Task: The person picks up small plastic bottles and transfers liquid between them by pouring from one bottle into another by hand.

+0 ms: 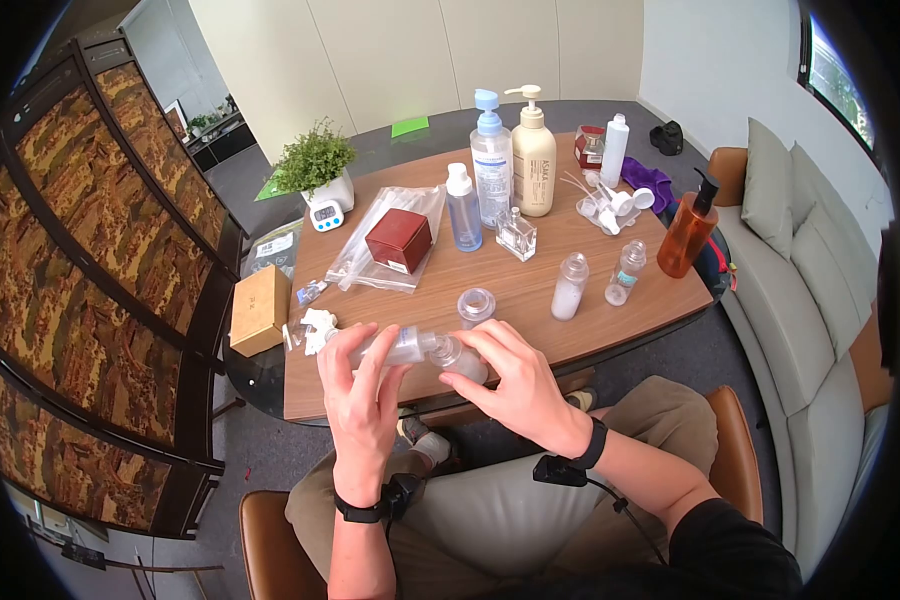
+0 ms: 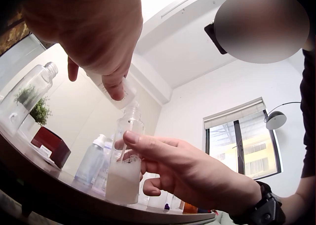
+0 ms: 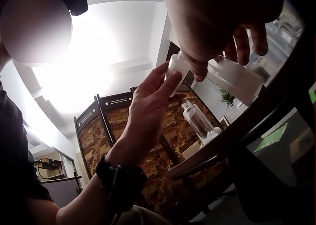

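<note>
My left hand grips a small translucent bottle, tipped sideways in the head view. Its neck meets the mouth of a clear bottle partly filled with milky, foamy-topped liquid. Around that second bottle are the thumb and fingers of my right hand; it stands upright at the table's near edge. In the left wrist view, the left hand comes from above with the small bottle slanting down. A clear, empty-looking bottle stands near the left hand. Just behind the joined bottles is a clear, open-mouthed container.
On the wooden table stand two small clear bottles, one with white contents, an amber pump bottle, a cream pump bottle and a blue-topped one. Left are a dark red box, crumpled tissue and a cardboard box.
</note>
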Action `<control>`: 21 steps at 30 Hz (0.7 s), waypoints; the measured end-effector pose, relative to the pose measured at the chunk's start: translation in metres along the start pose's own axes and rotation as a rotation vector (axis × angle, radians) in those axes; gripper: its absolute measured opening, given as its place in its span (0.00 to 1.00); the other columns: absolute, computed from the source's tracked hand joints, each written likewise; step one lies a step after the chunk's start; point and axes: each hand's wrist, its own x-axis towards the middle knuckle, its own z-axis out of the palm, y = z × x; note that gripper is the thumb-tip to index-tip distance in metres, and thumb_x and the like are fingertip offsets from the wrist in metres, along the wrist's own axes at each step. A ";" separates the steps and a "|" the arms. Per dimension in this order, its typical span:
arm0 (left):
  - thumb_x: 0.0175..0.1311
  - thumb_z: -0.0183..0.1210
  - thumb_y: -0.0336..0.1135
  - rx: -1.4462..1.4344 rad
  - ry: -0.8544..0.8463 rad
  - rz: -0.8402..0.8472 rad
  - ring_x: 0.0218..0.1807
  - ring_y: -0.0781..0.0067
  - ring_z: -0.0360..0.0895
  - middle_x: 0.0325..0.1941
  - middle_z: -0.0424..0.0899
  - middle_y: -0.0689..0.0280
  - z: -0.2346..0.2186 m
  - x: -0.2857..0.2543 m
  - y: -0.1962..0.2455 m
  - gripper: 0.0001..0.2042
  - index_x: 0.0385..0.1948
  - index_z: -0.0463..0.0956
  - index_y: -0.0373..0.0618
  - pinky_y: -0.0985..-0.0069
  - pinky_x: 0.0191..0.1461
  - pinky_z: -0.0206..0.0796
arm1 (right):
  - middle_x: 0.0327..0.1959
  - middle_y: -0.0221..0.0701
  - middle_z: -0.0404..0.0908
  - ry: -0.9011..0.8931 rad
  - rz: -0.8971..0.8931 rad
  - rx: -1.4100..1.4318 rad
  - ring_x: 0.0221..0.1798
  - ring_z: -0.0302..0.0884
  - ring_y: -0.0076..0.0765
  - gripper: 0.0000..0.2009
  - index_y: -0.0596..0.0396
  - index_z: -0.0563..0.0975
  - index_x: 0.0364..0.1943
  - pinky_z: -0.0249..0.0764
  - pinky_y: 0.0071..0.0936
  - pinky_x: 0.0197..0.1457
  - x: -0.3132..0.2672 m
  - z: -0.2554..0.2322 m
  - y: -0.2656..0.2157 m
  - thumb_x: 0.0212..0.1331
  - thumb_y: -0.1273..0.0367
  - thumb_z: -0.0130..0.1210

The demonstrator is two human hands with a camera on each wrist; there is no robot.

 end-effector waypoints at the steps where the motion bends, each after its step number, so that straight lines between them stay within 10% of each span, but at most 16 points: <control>1: 0.62 0.74 0.22 0.001 0.001 0.000 0.68 0.47 0.78 0.65 0.82 0.55 0.000 0.000 0.000 0.25 0.64 0.87 0.45 0.52 0.73 0.71 | 0.50 0.38 0.82 -0.002 0.001 -0.001 0.52 0.85 0.51 0.22 0.60 0.84 0.58 0.84 0.46 0.53 0.000 0.000 0.000 0.67 0.62 0.76; 21: 0.61 0.73 0.22 0.047 -0.010 0.058 0.69 0.46 0.77 0.66 0.82 0.56 -0.004 0.004 0.003 0.25 0.63 0.86 0.45 0.51 0.74 0.70 | 0.50 0.38 0.83 -0.001 -0.011 -0.015 0.54 0.85 0.51 0.22 0.61 0.84 0.58 0.84 0.46 0.54 -0.001 0.000 0.000 0.67 0.62 0.76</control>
